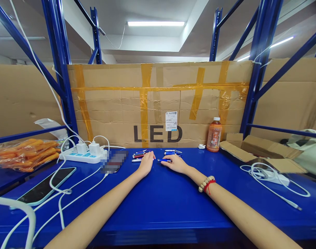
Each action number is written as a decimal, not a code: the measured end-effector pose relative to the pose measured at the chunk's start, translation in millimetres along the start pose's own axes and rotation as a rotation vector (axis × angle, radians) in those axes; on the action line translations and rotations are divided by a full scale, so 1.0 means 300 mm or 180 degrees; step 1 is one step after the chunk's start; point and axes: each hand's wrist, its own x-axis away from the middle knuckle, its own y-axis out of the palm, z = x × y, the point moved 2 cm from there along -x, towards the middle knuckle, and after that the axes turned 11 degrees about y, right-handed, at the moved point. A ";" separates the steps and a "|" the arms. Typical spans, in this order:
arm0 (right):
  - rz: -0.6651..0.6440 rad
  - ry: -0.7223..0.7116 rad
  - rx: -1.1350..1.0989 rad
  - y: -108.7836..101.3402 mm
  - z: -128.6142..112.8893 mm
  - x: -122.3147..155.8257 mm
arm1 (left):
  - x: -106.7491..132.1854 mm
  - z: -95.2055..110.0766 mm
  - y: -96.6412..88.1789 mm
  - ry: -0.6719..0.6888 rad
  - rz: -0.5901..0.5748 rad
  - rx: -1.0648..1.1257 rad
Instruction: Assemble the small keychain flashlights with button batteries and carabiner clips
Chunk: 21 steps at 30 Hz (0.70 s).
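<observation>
Both my arms reach forward over a blue table (173,204). My left hand (145,163) rests with curled fingers against a pile of several pens (141,154) with red, blue and silver barrels. My right hand (175,162) lies beside it, fingers closed on a blue pen (163,160) lying on the table. A second small group of blue and silver pens (172,151) lies just beyond my right hand. A bead bracelet with a red string (206,183) is on my right wrist.
A taped cardboard wall marked LED (158,103) stands behind. An orange drink bottle (214,135) and open cardboard box (261,152) are at right with a white cable (274,180). A power strip (81,155), phone (46,186), cables and orange packets (25,154) are at left.
</observation>
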 end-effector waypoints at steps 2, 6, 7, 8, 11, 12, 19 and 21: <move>0.0015 0.0013 0.0018 0.003 0.000 -0.001 | -0.001 -0.004 0.003 0.0008 0.0002 -0.0005; 0.0031 0.0002 0.0043 0.003 -0.005 0.001 | -0.002 -0.008 0.006 0.0018 -0.0004 -0.0017; 0.0035 -0.0004 0.0046 0.002 -0.006 0.001 | -0.002 -0.008 0.006 0.0024 -0.0008 -0.0020; 0.0042 -0.0007 0.0048 0.000 -0.007 0.002 | -0.001 -0.007 0.005 0.0030 -0.0012 -0.0022; 0.0087 -0.0005 0.0052 -0.004 -0.009 0.004 | 0.000 -0.004 0.004 0.0048 -0.0032 -0.0030; 0.0108 -0.0003 0.0052 -0.006 -0.008 0.004 | 0.000 -0.003 0.004 0.0050 -0.0040 -0.0034; 0.0178 0.0002 0.0070 -0.006 -0.004 0.003 | 0.000 0.001 0.005 0.0033 -0.0070 -0.0074; 0.0165 -0.0017 0.0082 -0.004 -0.006 0.003 | 0.001 0.003 0.003 0.0030 -0.0079 -0.0082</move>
